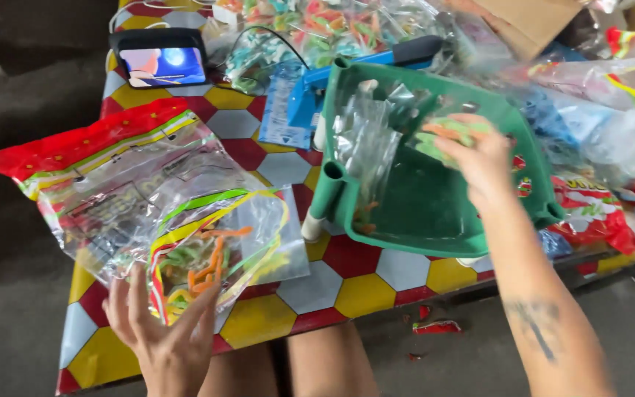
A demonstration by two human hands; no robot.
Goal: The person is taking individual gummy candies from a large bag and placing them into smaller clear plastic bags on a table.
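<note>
My left hand (pixel 162 334) holds the bottom of a small clear bag (pixel 214 250) with a few orange, green and yellow candy strips inside, near the table's front edge. That small bag lies on a large clear bag with a red top (pixel 97 169). My right hand (pixel 479 158) reaches into a tilted green plastic tub (pixel 420 206) and is closed on a clump of green and orange candy strips (pixel 453 132). Crumpled clear bags (pixel 365 140) rest in the tub's left side.
A tablecloth with red, yellow and white hexagons (pixel 347 290) covers the table. A phone with a lit screen (pixel 162 65) stands at the back left. A blue heat sealer (pixel 310 95) sits behind the tub. Filled candy bags (pixel 604 206) pile up at right and back.
</note>
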